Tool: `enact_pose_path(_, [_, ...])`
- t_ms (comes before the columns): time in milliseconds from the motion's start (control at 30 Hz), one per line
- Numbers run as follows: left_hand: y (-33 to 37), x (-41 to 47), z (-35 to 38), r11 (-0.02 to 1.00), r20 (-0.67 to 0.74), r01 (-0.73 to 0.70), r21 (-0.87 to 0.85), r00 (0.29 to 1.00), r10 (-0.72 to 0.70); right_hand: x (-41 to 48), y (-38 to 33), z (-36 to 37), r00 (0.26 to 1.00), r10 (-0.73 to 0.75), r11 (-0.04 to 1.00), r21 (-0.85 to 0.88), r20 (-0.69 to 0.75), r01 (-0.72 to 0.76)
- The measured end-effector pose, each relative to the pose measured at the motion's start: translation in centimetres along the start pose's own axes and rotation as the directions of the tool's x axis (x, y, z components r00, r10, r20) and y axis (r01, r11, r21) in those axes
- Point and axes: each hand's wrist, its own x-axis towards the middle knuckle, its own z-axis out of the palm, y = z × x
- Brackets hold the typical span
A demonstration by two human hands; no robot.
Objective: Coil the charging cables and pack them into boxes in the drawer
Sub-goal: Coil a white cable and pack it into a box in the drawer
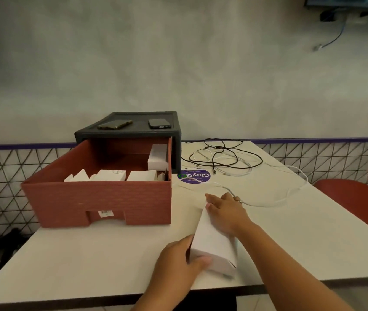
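Note:
A long white box (212, 241) lies near the table's front edge. My left hand (178, 259) grips its near end, thumb across the front face. My right hand (225, 209) lies over the far end, fingers curled on the box's top. A white cable (275, 199) runs from under my right hand toward the right edge. Behind it, a tangle of black and white cables (223, 160) lies on the table. The red drawer (102, 198) stands pulled out of its dark grey frame (133, 131), with several white boxes (113, 175) inside.
Two phones (159, 123) lie on top of the grey frame. A round purple sticker (193, 176) sits on the white table (88, 261) beside the drawer. A red chair (358, 198) stands at the right, and a wire-mesh partition runs behind the table.

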Motion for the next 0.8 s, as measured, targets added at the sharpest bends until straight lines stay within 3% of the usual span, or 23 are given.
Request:
enact_pose_path(133, [-0.3, -0.2, -0.2, 0.999, -0.023, 0.029, 0.016, 0.999, -0.028, -1.2, 1.7, -0.8, 0.995, 0.102, 0.993, 0.063, -0.01, -0.101])
enact_pose_path(300, [0.0, -0.1, -0.2, 0.983, -0.197, 0.177, -0.057, 0.963, -0.185, -3.8, 2.6, -2.2, 0.979, 0.189, 0.982, 0.021, -0.073, -0.187])
enact_pose_path(433, [0.1, 0.3, 0.8, 0.969, -0.098, 0.223, -0.103, 0.968, -0.233, -5.6, 1.8, -2.3, 0.965, 0.228, 0.974, 0.02, -0.13, -0.227])
enact_pose_path(567, [0.3, 0.5, 1.3, 0.97, -0.072, 0.229, -0.081, 0.969, -0.235, -7.8, 1.6, -2.4, 0.979, 0.151, 0.988, -0.012, -0.135, -0.154])
enact_pose_path(667, [0.6, 0.3, 1.3, 0.971, -0.078, 0.214, -0.105, 0.972, -0.222, -9.1, 2.6, -1.6, 0.959, 0.196, 0.943, 0.308, -0.206, -0.127])
enact_pose_path(800, [1.9, -0.6, 1.6, 0.975, -0.189, 0.098, -0.199, 0.972, -0.136, -10.4, 3.2, -1.2, 0.941, 0.261, 0.69, 0.723, -0.213, -0.028])
